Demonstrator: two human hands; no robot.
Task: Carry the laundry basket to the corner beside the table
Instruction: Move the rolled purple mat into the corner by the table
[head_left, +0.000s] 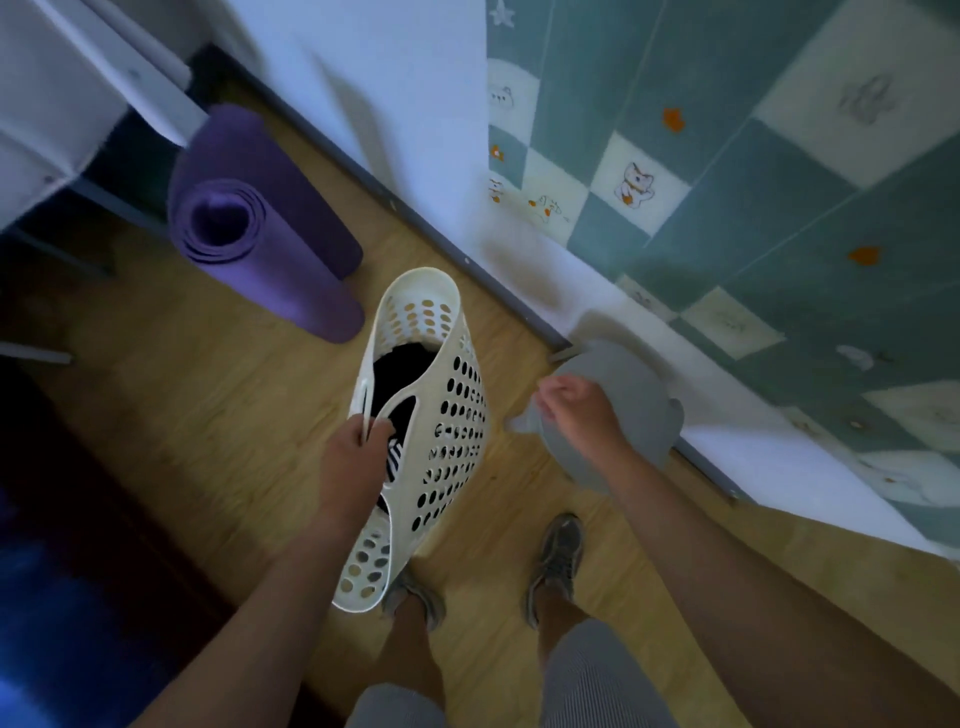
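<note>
So the white laundry basket is held up off the wooden floor by the left hand, fingers curled tight round a handle at its rim. It's squashed narrow and tilted, with dark clothes and something striped seen inside. A grey round lid-like thing is pinched at its edge by the right hand, just right of the basket. Two rolled purple mats are lying beyond the basket to its left, and a bed with a checked teal cover is seen to its right.
</note>
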